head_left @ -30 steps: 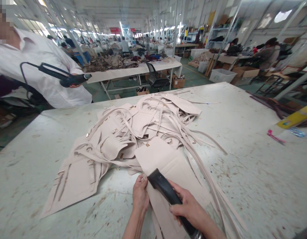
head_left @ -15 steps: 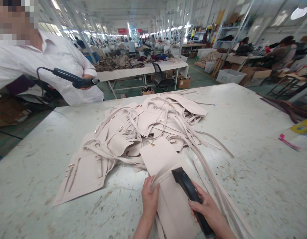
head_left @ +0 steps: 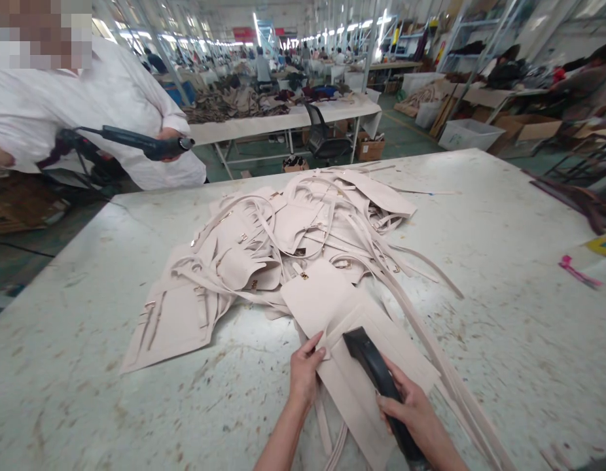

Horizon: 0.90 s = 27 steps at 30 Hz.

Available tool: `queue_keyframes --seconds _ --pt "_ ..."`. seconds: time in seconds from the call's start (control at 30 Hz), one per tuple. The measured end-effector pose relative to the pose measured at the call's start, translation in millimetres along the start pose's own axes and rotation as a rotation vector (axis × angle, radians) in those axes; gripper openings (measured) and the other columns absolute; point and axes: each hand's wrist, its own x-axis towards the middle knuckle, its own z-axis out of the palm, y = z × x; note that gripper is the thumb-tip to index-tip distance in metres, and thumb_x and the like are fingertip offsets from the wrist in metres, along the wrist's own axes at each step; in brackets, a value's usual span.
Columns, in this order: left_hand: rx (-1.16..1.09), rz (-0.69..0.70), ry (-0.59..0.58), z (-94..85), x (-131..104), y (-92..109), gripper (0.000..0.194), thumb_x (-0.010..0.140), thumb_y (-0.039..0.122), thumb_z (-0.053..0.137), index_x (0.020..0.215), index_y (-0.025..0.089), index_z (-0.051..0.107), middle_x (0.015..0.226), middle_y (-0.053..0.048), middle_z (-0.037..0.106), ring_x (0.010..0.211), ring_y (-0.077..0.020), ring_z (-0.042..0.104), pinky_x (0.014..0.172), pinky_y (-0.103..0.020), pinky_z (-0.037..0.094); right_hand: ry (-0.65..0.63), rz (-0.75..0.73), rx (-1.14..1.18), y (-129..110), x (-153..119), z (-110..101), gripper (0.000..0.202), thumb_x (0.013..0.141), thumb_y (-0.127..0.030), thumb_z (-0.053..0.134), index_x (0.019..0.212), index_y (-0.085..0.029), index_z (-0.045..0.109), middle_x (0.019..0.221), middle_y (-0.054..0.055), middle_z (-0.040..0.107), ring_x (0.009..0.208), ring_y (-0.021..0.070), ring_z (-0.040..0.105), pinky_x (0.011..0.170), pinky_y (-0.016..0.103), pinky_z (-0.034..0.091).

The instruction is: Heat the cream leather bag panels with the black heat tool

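Left hand: seen at the lower centre of the frame; the edge of a beige piece (head_left: pixel 355 386) is pinched between thumb and fingers of the left hand (head_left: pixel 305 369).
Right hand: seen at the lower right of centre; a black tool (head_left: pixel 379 369) is gripped around its handle by the right hand (head_left: pixel 408 405), fingers closed.
Black tool: held aslant above the beige piece, its broad head directed to the upper left; whether the surface is touched by the head cannot be told.
Beige piece: located at the lower centre, slanted down to the right; a metal clasp (head_left: pixel 304 276) is borne near its upper end.
Pile: similar beige pieces are heaped (head_left: pixel 293 226) across the middle of the frame; a flat pocketed panel (head_left: pixel 178 320) is spread at the left of the heap, and long straps (head_left: pixel 433 337) are trailed to the lower right.
Table: a pale, speckled worktop (head_left: pixel 209 418) is occupied by all of the above; a pink item (head_left: pixel 578 271) and a yellow item (head_left: pixel 605 243) are noted at the right edge.
Co-worker: a dark handheld tool (head_left: pixel 131 140) is held by a person in a white shirt (head_left: pixel 131 91), upper left.
Background: a mesh-backed chair (head_left: pixel 322 134) is placed by a second table (head_left: pixel 254 129), upper centre.
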Motion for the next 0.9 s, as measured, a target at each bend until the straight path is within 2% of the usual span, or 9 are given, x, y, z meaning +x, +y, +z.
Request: queue_keyframes --seconds 0.13,0.2,0.27,0.33,0.4,0.5,0.6,0.73,0.9 --pt "0.113 0.037 0.007 0.4 1 5 0.041 0.054 0.022 0.071 0.094 0.013 0.066 0.095 -0.009 0.066 0.086 -0.0227 0.059 0.08 -0.032 0.043 -0.098 -0.068 -0.047 -14 -23 2 0.072 0.062 -0.023 0.06 0.129 -0.021 0.034 0.12 0.007 0.055 0.086 0.0218 0.059 0.063 0.029 0.049" --pt "0.095 0.016 -0.009 2.7 1 9 0.041 0.054 0.022 0.072 0.094 0.013 0.066 0.095 -0.01 0.066 0.084 -0.0224 0.06 0.077 -0.032 0.044 -0.178 -0.098 -0.029 -16 -31 6 0.07 0.06 -0.021 0.062 0.126 -0.02 0.04 0.122 0.005 0.054 0.113 0.0246 0.045 0.092 0.033 0.038" --pt "0.039 -0.01 -0.02 5.9 -1 13 0.04 0.055 0.022 0.072 0.093 0.012 0.066 0.093 -0.01 0.067 0.08 -0.0206 0.061 0.075 -0.03 0.045 -0.259 -0.102 0.008 -16 -32 11 0.07 0.059 -0.02 0.062 0.125 -0.019 0.042 0.124 0.005 0.053 0.122 0.0228 0.036 0.104 0.034 0.022" --pt "-0.052 -0.046 -0.026 9.3 -4 16 0.039 0.055 0.021 0.071 0.093 0.012 0.066 0.088 -0.01 0.068 0.075 -0.0188 0.061 0.073 -0.028 0.046 -0.301 -0.076 0.035 -16 -29 17 0.071 0.058 -0.02 0.063 0.126 -0.021 0.041 0.124 0.005 0.053 0.114 0.0231 0.045 0.098 0.034 0.031" --pt "-0.143 -0.084 -0.04 11.7 -9 17 0.04 0.056 0.02 0.071 0.094 0.012 0.066 0.082 -0.009 0.068 0.072 -0.0176 0.062 0.071 -0.027 0.046 -0.275 -0.063 0.031 -18 -23 21 0.073 0.057 -0.023 0.063 0.126 -0.022 0.04 0.123 0.005 0.053 0.09 0.0221 0.058 0.077 0.032 0.047" --pt "-0.193 -0.085 -0.054 12.1 -15 13 0.041 0.057 0.021 0.071 0.097 0.011 0.064 0.08 -0.008 0.067 0.071 -0.0166 0.061 0.068 -0.026 0.046 -0.168 -0.067 0.012 -26 -15 22 0.075 0.059 -0.025 0.061 0.129 -0.024 0.035 0.122 0.006 0.053 0.06 0.0155 0.058 0.052 0.029 0.047" --pt "-0.178 0.018 0.014 9.1 -17 6 0.044 0.056 0.022 0.073 0.098 0.015 0.061 0.069 -0.001 0.063 0.062 -0.0121 0.058 0.059 -0.021 0.045 -0.102 -0.122 0.036 -29 -13 19 0.073 0.06 -0.025 0.06 0.129 -0.021 0.036 0.123 0.006 0.053 0.079 0.0221 0.06 0.071 0.035 0.049" --pt "-0.232 0.057 0.21 12.4 -8 0 0.046 0.057 0.026 0.073 0.099 0.02 0.054 0.069 0.001 0.063 0.061 -0.0124 0.059 0.058 -0.022 0.046 -0.204 -0.154 0.083 -16 -16 13 0.074 0.054 -0.022 0.063 0.125 -0.017 0.042 0.123 0.007 0.053 0.115 0.0278 0.044 0.102 0.04 0.026" --pt "-0.103 -0.073 0.048 34.4 10 28 0.036 0.058 0.034 0.07 0.085 0.01 0.062 0.077 -0.011 0.068 0.064 -0.0224 0.062 0.062 -0.035 0.05 -0.15 -0.185 0.063 -14 -25 3 0.076 0.059 -0.032 0.064 0.128 -0.016 0.036 0.126 0.01 0.051 0.121 0.0248 0.038 0.1 0.035 0.03"
